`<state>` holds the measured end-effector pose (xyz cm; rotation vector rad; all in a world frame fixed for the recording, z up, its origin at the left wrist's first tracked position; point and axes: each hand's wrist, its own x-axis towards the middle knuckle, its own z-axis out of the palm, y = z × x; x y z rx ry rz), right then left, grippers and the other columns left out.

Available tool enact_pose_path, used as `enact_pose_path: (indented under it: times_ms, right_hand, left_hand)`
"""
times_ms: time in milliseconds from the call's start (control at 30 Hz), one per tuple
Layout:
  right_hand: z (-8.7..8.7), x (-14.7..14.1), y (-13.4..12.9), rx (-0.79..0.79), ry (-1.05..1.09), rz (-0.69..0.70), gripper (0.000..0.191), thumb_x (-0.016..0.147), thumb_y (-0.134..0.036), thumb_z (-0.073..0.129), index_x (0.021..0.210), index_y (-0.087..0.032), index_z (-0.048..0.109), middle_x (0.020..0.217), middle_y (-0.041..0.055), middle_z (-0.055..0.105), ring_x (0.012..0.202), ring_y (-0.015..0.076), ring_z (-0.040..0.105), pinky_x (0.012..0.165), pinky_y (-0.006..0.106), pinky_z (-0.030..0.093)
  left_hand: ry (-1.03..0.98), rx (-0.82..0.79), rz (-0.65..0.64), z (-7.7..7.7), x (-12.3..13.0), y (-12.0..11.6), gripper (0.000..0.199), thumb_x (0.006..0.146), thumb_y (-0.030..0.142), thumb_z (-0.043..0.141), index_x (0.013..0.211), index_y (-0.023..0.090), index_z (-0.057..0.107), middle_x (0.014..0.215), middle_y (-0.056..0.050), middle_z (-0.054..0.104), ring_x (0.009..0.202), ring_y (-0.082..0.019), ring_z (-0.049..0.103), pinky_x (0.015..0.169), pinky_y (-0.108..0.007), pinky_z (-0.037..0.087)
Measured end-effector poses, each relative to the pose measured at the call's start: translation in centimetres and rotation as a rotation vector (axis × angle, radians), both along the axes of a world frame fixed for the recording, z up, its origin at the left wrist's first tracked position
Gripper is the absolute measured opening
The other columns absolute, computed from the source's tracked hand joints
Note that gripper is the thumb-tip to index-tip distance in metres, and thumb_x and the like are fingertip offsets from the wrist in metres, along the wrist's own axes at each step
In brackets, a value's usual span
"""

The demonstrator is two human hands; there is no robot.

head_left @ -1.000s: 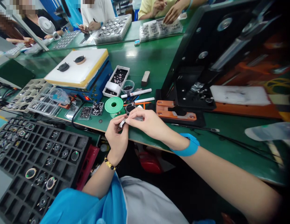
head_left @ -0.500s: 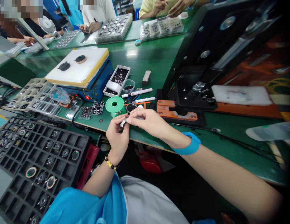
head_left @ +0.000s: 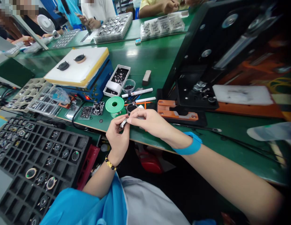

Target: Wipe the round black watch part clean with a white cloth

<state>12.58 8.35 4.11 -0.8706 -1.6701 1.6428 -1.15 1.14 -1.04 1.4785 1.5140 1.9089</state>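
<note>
My left hand [head_left: 118, 134] is closed around a small silvery-white part [head_left: 123, 123] at the table's front edge. Thumb and fingers of my right hand [head_left: 147, 122] are pinched together against that part, and they partly cover it. Just behind the hands stands a green spool [head_left: 114, 105]. A round dark piece [head_left: 132, 107] lies beyond my right fingers, beside white pens [head_left: 142, 92] and an orange tool. What else my right fingers grip, if anything, is too small to tell.
A black foam tray [head_left: 63, 168] with watch parts is at lower left. Behind it stands a blue heating box [head_left: 100, 75] with a white top. A black press [head_left: 192, 62] with an orange fixture [head_left: 177, 113] rises at right. Several people work across the table [head_left: 154, 56].
My two hands stay almost still around the small part. Across the table, the hands of people at work have shifted slightly.
</note>
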Motion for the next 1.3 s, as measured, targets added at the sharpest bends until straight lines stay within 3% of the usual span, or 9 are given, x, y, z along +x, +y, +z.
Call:
enact_pose_path:
  times_ms: [200,333,667,933,1300]
  right_hand:
    - [0.43,-0.04,-0.21,-0.021,0.04,0.031,0.02,0.082,-0.037,0.073,0.074,-0.019,0.074,0.096,0.0032,0.068,0.092,0.0174,0.061,0.086,0.034,0.047]
    - [0.36,-0.12,-0.24,-0.014,0.016,-0.002,0.021,0.083,-0.039,0.073,0.076,-0.019,0.075,0.098,0.0036,0.068,0.093,0.0181,0.061,0.083,0.034,0.048]
    - [0.01,-0.11,-0.21,0.13,-0.021,-0.077,0.019,0.086,-0.037,0.073,0.079,-0.02,0.075,0.096,0.0029,0.067,0.093,0.0183,0.062,0.093,0.038,0.047]
    - [-0.04,-0.1,-0.6,0.253,-0.049,-0.105,0.015,0.09,-0.032,0.07,0.082,-0.021,0.076,0.1,0.0036,0.067,0.098,0.0191,0.062,0.096,0.038,0.046]
    - [0.11,-0.08,-0.7,0.273,-0.046,-0.114,0.013,0.091,-0.029,0.071,0.082,-0.022,0.075,0.099,0.0028,0.067,0.098,0.0183,0.062,0.096,0.036,0.046]
  left_hand:
    - [-0.01,-0.032,-0.012,0.06,-0.01,-0.11,0.01,0.095,0.019,0.075,0.103,0.018,0.07,0.114,-0.009,0.076,0.109,-0.02,0.075,0.095,-0.034,0.062]
    - [-0.037,-0.06,0.004,0.31,0.08,-0.15,0.013,0.094,0.023,0.076,0.105,0.018,0.07,0.113,-0.01,0.076,0.108,-0.022,0.075,0.089,-0.032,0.064]
    - [-0.066,-0.034,-0.018,0.57,0.08,-0.15,0.014,0.093,0.017,0.077,0.106,0.019,0.072,0.112,-0.007,0.076,0.106,-0.017,0.075,0.089,-0.025,0.061]
    - [-0.071,-0.056,0.0,0.64,0.17,-0.18,0.014,0.093,0.023,0.078,0.104,0.019,0.071,0.112,-0.009,0.076,0.107,-0.02,0.076,0.089,-0.029,0.062]
    - [-0.062,-0.084,0.013,0.77,0.25,-0.24,0.015,0.094,0.026,0.078,0.103,0.018,0.07,0.112,-0.01,0.076,0.109,-0.022,0.075,0.091,-0.033,0.063]
